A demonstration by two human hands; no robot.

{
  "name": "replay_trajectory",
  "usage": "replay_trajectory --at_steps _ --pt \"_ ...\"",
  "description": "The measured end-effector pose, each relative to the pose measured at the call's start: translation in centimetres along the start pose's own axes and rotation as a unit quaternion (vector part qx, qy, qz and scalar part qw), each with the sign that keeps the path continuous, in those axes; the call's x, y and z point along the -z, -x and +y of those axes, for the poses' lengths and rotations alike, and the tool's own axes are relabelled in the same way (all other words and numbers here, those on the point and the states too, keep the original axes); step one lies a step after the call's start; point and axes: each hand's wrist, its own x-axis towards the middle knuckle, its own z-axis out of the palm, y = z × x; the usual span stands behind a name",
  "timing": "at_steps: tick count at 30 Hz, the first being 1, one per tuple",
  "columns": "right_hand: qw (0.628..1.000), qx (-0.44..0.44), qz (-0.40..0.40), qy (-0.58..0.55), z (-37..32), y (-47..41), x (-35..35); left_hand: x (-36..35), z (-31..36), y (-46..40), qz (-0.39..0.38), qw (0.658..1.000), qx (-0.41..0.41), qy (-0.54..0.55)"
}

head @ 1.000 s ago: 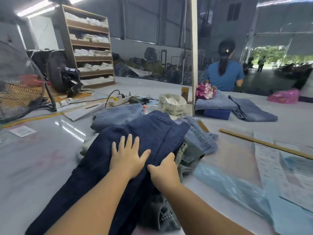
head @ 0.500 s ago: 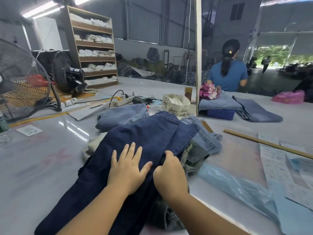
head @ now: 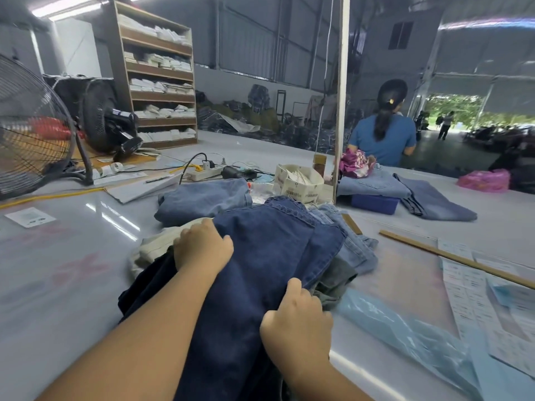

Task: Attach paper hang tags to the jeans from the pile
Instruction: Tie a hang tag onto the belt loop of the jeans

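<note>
Dark blue jeans (head: 272, 256) lie on top of a pile of jeans in front of me on the grey table (head: 58, 279). My left hand (head: 202, 247) grips the left edge of the dark jeans with curled fingers. My right hand (head: 298, 316) grips their right edge nearer to me. Lighter blue jeans (head: 202, 201) and a pale garment (head: 156, 244) lie under and behind them. A stack of paper hang tags (head: 298, 183) with strings sits just behind the pile.
A large fan (head: 31, 128) stands at the left, a smaller black fan (head: 107, 120) behind it. A power strip (head: 202, 173) with cables lies at the back. A wooden ruler (head: 454, 256), printed sheets (head: 474, 290) and blue plastic bags (head: 411, 342) lie at the right. A person (head: 385, 131) sits beyond the pole (head: 341, 96).
My left hand slid from lying flat on top of the dark jeans to their left edge and curled round it. My right hand drew back towards me along the right edge.
</note>
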Motion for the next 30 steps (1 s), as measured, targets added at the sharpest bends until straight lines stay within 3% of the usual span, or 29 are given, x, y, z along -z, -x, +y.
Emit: replay_trajectory --at_steps 4,8,10,13,15,17,19,25,30 --pt "0.999 0.002 0.011 0.052 0.1 -0.4 -0.8 0.3 -0.7 -0.1 -0.018 0.989 -0.023 0.146" --pt "0.994 0.064 0.016 0.083 -0.2 -0.4 -1.0 -0.6 -0.9 1.1 0.113 0.964 -0.173 0.170" --pt "0.992 0.076 0.013 0.099 -0.2 -0.4 -1.1 -1.0 -0.6 1.1 0.141 0.964 -0.193 0.121" --pt "0.990 0.077 0.022 0.119 -0.3 -0.6 -1.0 -1.7 0.0 1.2 0.086 0.990 -0.104 -0.050" --pt "0.984 0.103 0.048 0.139 -0.2 -0.9 -0.9 -2.9 0.6 2.2 0.043 0.987 -0.112 -0.106" --pt "0.976 0.141 0.023 0.162 0.2 -1.2 -1.3 -4.2 1.1 3.3 -0.027 0.982 -0.148 -0.116" --pt "0.975 0.159 -0.055 0.147 0.6 -1.4 -1.6 -4.7 1.1 3.8 -0.096 0.978 -0.144 -0.113" --pt "0.961 0.150 -0.177 0.148 0.9 -1.7 0.6 -3.1 2.6 5.3 -0.184 0.968 -0.101 -0.137" --pt "0.934 0.158 -0.246 0.203 1.8 1.5 4.0 -0.3 3.5 8.6 -0.287 0.940 -0.121 -0.140"
